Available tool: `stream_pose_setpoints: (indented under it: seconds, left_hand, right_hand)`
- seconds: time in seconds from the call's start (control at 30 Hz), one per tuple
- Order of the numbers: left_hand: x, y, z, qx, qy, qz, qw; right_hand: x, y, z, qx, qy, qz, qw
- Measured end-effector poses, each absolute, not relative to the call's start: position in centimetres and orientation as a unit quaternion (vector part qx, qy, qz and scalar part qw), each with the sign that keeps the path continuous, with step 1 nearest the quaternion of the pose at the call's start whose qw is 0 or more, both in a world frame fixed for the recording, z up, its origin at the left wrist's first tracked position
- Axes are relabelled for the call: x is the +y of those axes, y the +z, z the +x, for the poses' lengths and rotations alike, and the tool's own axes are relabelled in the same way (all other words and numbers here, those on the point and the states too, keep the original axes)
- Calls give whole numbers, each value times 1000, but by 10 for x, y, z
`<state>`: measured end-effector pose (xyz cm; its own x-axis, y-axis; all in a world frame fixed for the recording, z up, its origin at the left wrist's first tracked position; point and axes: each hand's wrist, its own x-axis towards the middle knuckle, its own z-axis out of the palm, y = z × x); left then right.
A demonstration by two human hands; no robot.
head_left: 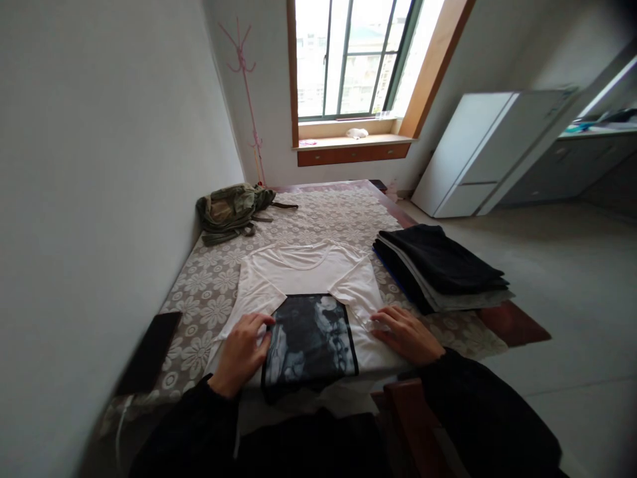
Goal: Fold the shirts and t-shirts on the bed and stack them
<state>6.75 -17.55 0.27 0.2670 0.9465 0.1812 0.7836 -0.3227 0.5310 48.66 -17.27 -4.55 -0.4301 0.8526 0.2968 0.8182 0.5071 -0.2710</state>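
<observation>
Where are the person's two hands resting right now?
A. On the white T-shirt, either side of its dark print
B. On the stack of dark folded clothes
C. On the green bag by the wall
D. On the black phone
A: the left hand and right hand lie flat on the white T-shirt, flanking its dark print.

You have a green backpack [231, 211] lying at the table's [318, 206] far left corner, against the wall. A stack of folded dark clothes [440, 269] sits at the table's right edge. A black phone [149, 352] lies along the left edge. Beyond the table you see a window [351, 56] and a white fridge [490, 149].
</observation>
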Motion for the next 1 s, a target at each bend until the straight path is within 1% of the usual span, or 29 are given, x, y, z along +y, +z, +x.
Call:
stream_pose_setpoints:
  seconds: [0.13,0.23,0.43,0.53,0.63,0.8,0.9,1.0]
  left_hand:
    - [-183,-6,22,602,227,754,135]
    - [-183,-11,5,601,234,754,129]
    - [-181,-18,-5,599,263,747,119]
    - [-181,-19,-8,608,265,741,101]
    - [-183,-19,-11,605,247,752,82]
    - [-185,-18,-18,589,226,768,113]
    - [-191,-18,-18,593,246,757,120]
    - [-207,-23,-18,611,294,728,105]
  right_hand:
    - [-170,-47,484,-843,27,-493,213]
    - [-170,-43,488,-843,20,-492,219]
    - [-175,-38,499,-848,57,-479,218]
    - [-180,-42,499,-841,47,-488,230]
    - [-184,-47,498,-838,27,-500,218]
    - [-182,-44,503,-841,33,-494,216]
    - [-184,-42,508,-836,63,-492,233]
    - [-196,-44,513,-807,68,-525,263]
